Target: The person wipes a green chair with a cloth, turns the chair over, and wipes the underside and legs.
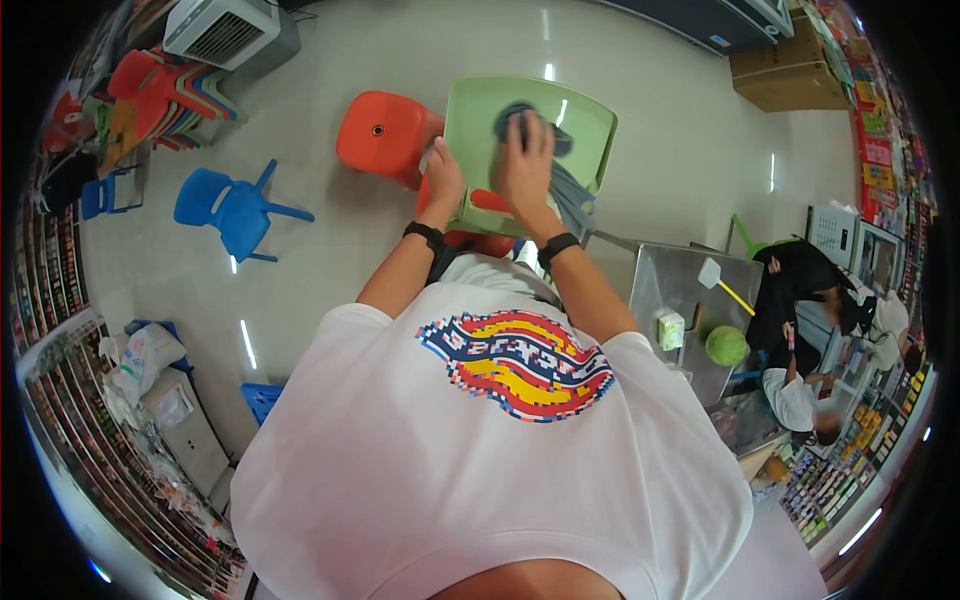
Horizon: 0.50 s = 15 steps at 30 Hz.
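Right hand (525, 165) lies flat on a dark cloth (562, 140), fingers spread wide and palm down, pressing on it rather than gripping. The cloth lies on the green chair (585, 120), at 12 o'clock in the picture, just above the person's white shirt (400, 470).

Left hand (443, 178) is at the chair's 9 o'clock edge, fingers curled tight over the rim and holding it. Both wrists have black bands.

An orange chair (385, 135) touches the green one at its 9 o'clock side and partly sits under it. A blue chair (230, 210) stands apart at 9 o'clock on the floor. Stacked chairs (170, 95) are at 10 o'clock, with a white fan unit (225, 30) beside them.

A metal table (660, 275) is at 3 o'clock, carrying a green ball (727, 346), a small box (671, 330) and a swatter (722, 283). Another person (795, 290) stands past the table.
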Each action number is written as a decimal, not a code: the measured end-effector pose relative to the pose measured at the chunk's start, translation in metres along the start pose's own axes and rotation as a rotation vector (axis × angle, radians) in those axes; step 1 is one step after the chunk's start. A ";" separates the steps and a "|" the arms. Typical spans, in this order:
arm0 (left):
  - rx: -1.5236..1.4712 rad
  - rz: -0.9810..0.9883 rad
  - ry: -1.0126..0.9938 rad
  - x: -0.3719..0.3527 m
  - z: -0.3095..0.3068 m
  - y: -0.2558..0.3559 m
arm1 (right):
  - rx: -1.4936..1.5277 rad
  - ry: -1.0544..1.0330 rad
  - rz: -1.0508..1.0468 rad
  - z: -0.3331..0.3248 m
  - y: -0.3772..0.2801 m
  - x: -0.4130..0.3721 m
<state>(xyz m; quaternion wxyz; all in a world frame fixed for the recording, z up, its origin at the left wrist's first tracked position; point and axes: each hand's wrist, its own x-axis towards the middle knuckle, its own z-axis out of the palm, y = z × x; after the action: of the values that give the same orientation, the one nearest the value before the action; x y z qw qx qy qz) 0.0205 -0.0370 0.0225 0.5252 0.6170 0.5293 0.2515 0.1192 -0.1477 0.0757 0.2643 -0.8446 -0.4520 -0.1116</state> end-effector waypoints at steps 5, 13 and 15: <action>-0.027 0.041 -0.051 0.003 -0.004 -0.007 | -0.003 -0.104 -0.240 0.003 0.011 0.024; -0.033 -0.071 -0.137 0.012 -0.007 -0.018 | -0.203 0.114 0.293 -0.030 0.067 0.029; -0.011 -0.101 -0.129 0.006 -0.004 -0.009 | -0.257 0.153 0.315 -0.021 0.065 0.031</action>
<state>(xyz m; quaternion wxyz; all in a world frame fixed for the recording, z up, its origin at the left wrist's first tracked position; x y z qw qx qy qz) 0.0153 -0.0310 0.0138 0.5735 0.6016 0.5235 0.1873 0.1913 -0.1662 0.0839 0.2022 -0.9207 -0.2750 -0.1893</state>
